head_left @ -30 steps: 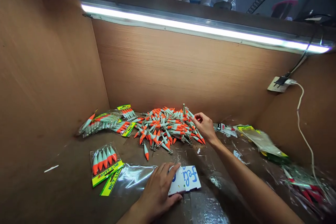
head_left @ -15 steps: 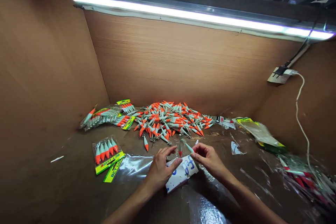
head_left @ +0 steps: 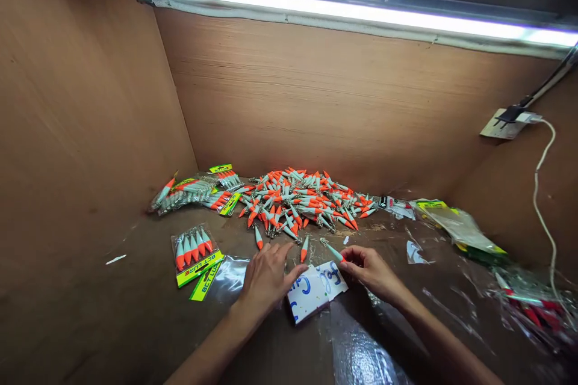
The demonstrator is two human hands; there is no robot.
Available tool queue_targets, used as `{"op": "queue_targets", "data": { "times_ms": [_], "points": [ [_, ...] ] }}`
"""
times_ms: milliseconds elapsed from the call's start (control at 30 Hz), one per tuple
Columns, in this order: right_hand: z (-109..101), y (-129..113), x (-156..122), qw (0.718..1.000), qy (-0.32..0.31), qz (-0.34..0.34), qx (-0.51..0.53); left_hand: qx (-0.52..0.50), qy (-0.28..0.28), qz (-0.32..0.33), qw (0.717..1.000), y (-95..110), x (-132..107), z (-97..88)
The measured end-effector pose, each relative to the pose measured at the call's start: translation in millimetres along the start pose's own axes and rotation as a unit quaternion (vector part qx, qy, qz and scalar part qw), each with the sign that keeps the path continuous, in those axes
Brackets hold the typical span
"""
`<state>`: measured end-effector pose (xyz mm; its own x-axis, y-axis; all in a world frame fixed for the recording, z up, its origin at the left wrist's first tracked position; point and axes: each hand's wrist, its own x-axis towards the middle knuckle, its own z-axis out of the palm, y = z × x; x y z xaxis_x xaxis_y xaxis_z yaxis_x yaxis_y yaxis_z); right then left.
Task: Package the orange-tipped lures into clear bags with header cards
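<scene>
My right hand (head_left: 371, 272) pinches a lure (head_left: 334, 251) by its orange end, with the pale body and the hook crown pointing up and left. Fingers apart, my left hand (head_left: 267, 274) is empty beside a folded white card (head_left: 318, 290) with blue lettering. The left thumb reaches the card's upper edge. Just above the card, a single lure (head_left: 304, 249) lies on the table, orange tip down. Another lure (head_left: 258, 237) lies behind my left fingers. Beyond is a large heap of orange and pale green lures (head_left: 302, 201).
A filled lure packet (head_left: 194, 252) and an overlapping clear packet (head_left: 205, 283) lie left. More filled packets (head_left: 189, 195) are at the back left. Flat packaging (head_left: 460, 231) and a pile of bagged red pieces (head_left: 533, 307) lie right. A white cable (head_left: 537, 192) hangs from a wall socket.
My left hand has drawn back leftward from the lure above the card, and more of the card shows. My right hand still holds its lure. The whole view has shifted slightly.
</scene>
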<state>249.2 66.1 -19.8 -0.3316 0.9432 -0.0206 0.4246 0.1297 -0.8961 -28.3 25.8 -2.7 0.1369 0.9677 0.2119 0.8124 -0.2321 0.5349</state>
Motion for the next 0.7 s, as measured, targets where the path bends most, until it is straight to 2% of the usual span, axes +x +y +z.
{"op": "queue_targets", "data": {
  "times_ms": [133,200,333,433,567,700],
  "points": [
    [-25,0,-6,0.998,-0.045,0.017,-0.047,0.066,-0.097,0.053,0.992,4,-26,5.5],
    [-28,-1,-10,0.998,-0.055,0.029,-0.022,0.081,-0.116,0.07,0.987,5,-32,11.7],
    [-30,-6,-12,0.992,-0.091,0.064,0.058,0.075,-0.109,0.085,0.988,5,-29,12.2],
    [-40,-10,-14,0.993,-0.09,0.062,0.041,0.061,-0.086,0.092,0.99,5,-23,5.7],
    [-43,-18,-23,0.992,-0.053,-0.034,-0.112,0.011,-0.076,0.108,0.991,3,-23,7.2],
    [-10,-29,-32,0.95,0.013,-0.162,-0.267,-0.05,-0.08,0.132,0.987,4,-26,18.4]
  ]
}}
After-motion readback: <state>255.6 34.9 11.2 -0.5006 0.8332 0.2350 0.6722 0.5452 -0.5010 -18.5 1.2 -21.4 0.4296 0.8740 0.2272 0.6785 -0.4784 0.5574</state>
